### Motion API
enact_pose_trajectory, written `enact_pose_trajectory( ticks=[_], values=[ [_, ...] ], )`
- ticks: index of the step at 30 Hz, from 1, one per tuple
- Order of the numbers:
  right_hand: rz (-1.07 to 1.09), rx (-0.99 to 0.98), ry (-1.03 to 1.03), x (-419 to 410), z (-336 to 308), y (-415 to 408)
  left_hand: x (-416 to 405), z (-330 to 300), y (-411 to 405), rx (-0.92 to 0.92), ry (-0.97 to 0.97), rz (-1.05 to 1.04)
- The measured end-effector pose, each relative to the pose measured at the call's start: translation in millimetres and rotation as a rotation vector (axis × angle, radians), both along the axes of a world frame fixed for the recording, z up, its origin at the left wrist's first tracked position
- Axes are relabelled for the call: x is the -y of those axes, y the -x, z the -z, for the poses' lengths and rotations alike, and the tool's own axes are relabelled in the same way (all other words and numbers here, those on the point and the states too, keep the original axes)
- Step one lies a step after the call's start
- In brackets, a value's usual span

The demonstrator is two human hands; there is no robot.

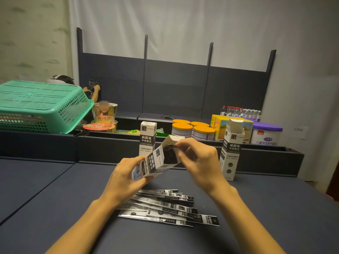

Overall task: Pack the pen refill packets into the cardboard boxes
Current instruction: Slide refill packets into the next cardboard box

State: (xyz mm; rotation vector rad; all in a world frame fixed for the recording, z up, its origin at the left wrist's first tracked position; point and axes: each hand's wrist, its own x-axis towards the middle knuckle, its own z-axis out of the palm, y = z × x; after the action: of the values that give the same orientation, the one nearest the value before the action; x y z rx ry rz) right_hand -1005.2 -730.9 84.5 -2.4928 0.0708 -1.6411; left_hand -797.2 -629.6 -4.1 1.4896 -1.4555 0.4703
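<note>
I count three boxes: one tilted in my left hand (128, 173), fingers curled round its base, two upright beyond my fingertips. My right hand (198, 156) pinches dark packets (169, 154) at the held box (156, 162) mouth. The far-left box (148, 138) is closed; the right box (231, 149) stands open. A loose pile (165, 208) of about ten packets lies under my wrists on the dark table (55, 208).

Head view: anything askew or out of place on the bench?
Mostly routine. The green basket sits upside down on the ledge at far left. The loose refill packets lie fanned unevenly on the table, not stacked. The standing box at right has its top flap open; the standing box behind the hands is closed.
</note>
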Motion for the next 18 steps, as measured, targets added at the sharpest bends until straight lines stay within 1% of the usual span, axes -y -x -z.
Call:
enact_pose_trajectory(
  ticks=[4, 8, 13, 16, 18],
  values=[
    [0.078, -0.074, 0.086, 5, 3, -7, 1, 2, -1, -0.004, -0.007, 0.003],
    [0.173, -0.145, 0.120, 9, 6, -13, 1, 2, -2, 0.002, -0.006, -0.003],
    [0.129, -0.133, 0.083, 5, 5, -11, 0, 0, -2, -0.001, 0.012, -0.004],
    [0.132, -0.071, 0.139, 2, 3, -11, 0, -1, 0, 0.004, 0.007, 0.003],
    [0.143, -0.067, 0.149, 1, 3, -12, 0, 0, 0, 0.009, -0.003, 0.002]
  ],
)
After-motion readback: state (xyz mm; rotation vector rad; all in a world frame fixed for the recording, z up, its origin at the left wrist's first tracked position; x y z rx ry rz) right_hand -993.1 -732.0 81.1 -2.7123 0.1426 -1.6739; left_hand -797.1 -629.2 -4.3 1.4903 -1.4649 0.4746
